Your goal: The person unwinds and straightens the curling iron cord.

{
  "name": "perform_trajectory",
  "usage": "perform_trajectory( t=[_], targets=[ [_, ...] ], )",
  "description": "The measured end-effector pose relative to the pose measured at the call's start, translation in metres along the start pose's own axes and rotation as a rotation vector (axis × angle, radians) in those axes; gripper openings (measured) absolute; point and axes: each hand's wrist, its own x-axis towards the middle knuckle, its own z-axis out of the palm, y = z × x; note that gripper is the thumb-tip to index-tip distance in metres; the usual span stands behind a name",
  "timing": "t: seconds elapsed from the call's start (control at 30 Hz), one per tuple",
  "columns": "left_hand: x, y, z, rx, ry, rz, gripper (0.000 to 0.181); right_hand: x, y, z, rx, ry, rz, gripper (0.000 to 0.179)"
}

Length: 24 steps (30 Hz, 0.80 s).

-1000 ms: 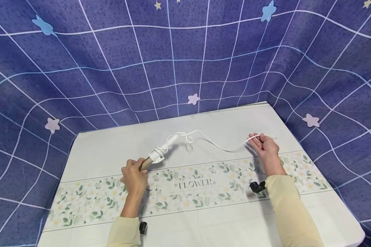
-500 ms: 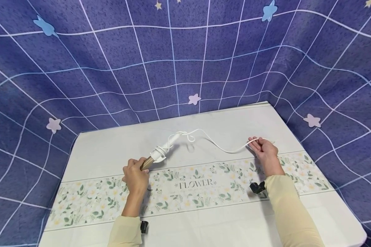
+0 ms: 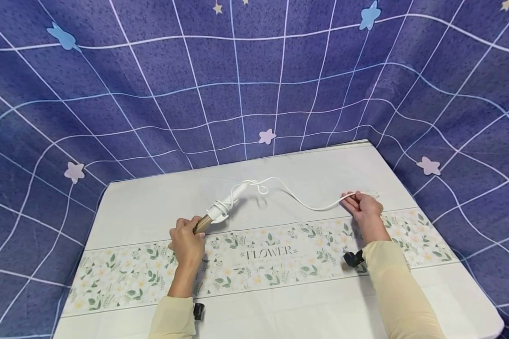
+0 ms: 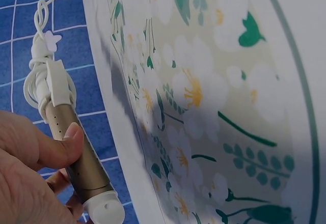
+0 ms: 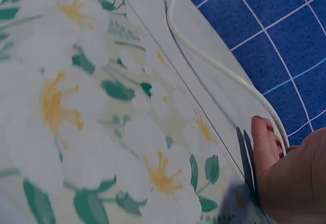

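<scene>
A curling iron (image 3: 217, 210) with a gold barrel and white handle slants up and away, its cord coiled round the handle. My left hand (image 3: 187, 242) grips it by the barrel (image 4: 84, 152), thumb across the gold part, in the left wrist view. The white end cap (image 4: 104, 207) sticks out below the fingers. From a small loop beyond the handle, the white cord (image 3: 307, 206) runs right to my right hand (image 3: 366, 209), which pinches it between thumb and fingers. A short pale end, partly blurred, shows past that hand. The right wrist view has the cord (image 5: 219, 63) passing into the fingers.
A white table (image 3: 280, 301) with a flowered band reading "FLOWER" lies under both hands. Behind and beside it hangs a blue curtain (image 3: 254, 103) with a line grid and stars. Black wrist cameras (image 3: 354, 258) sit at the sleeves.
The right hand has lowered slightly toward the person with the cord in it. My left hand keeps its hold on the curling iron, almost still.
</scene>
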Motion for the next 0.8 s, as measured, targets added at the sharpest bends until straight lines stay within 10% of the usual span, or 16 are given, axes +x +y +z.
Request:
perform_trajectory(
  t=[0.43, 0.8],
  targets=[
    [0.001, 0.004, -0.001, -0.012, 0.005, -0.004, 0.044, -0.017, 0.009, -0.001, -0.481, -0.048, -0.176, 0.028],
    [-0.001, 0.004, 0.001, -0.015, 0.01, 0.003, 0.045, -0.04, 0.024, 0.018, -0.547, -0.227, -0.261, 0.023]
  ],
)
